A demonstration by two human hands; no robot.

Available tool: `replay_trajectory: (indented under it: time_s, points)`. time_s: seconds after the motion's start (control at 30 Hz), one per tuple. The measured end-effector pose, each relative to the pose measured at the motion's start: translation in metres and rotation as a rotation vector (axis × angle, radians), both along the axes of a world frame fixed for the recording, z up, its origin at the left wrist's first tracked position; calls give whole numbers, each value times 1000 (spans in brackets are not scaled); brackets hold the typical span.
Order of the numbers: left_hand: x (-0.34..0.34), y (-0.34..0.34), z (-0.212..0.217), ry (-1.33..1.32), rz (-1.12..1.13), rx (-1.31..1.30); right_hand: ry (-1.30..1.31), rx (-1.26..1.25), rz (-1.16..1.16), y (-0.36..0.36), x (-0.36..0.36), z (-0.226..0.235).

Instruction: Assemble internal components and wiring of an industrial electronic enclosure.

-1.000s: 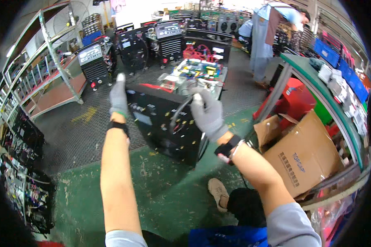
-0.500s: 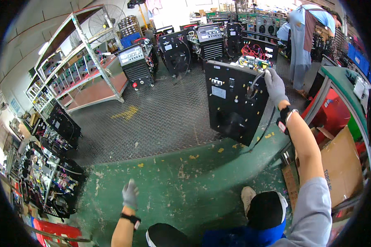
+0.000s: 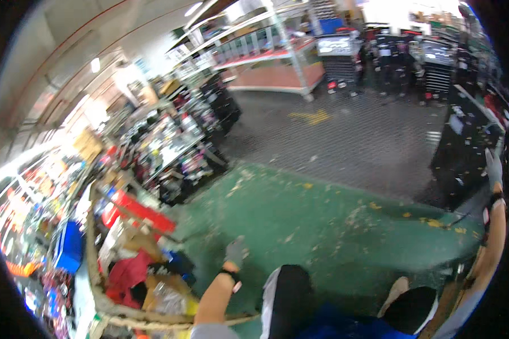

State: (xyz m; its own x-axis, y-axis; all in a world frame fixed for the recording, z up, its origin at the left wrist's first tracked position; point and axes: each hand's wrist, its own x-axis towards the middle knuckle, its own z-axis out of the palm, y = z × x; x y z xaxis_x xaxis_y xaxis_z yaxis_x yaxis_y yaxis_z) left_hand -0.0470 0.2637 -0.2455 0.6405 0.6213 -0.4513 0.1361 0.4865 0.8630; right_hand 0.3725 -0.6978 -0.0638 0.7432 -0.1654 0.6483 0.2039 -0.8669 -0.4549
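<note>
A tall black machine cabinet [image 3: 461, 141] with a pale label and small fittings stands at the right edge of the head view. My right hand [image 3: 494, 168], in a grey glove, is at its upper right corner with the fingers closed there; motion blur softens their outline. My left hand [image 3: 235, 252], also grey-gloved, hangs low over the green floor, holding nothing, fingers loosely apart. A dark cable [image 3: 461, 219] trails on the floor beside the cabinet's foot.
Left of me stands a pale-rimmed bin [image 3: 104, 302] of cardboard, red cloth and plastic, with a red cylinder [image 3: 144, 212] by it. Beyond is a cluttered parts bench [image 3: 175, 150]. A metal shelf rack [image 3: 266, 85] and black-and-grey machines [image 3: 339, 56] stand at the back.
The view has swung left, so the cabinet and my right hand now sit at the right edge. The bin on the left has come into view; the person at the back right has left it.
</note>
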Motion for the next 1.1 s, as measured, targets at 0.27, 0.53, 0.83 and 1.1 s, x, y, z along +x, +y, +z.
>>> replay_trajectory:
  time_s: [0.27, 0.53, 0.83, 1.1]
  points:
    - [-75, 43, 4, 372, 62, 150, 612, -515, 930, 394, -277, 48]
    - [-60, 17, 3, 740, -450, 1014, 109, -637, 1319, 531, -371, 30]
    - [-45, 89, -112, 897, -729, 1064, 517, -895, 1353, 590, -437, -6]
    - [24, 160, -58, 451, -620, 1405, 606, -843, 1435, 633, -391, -25]
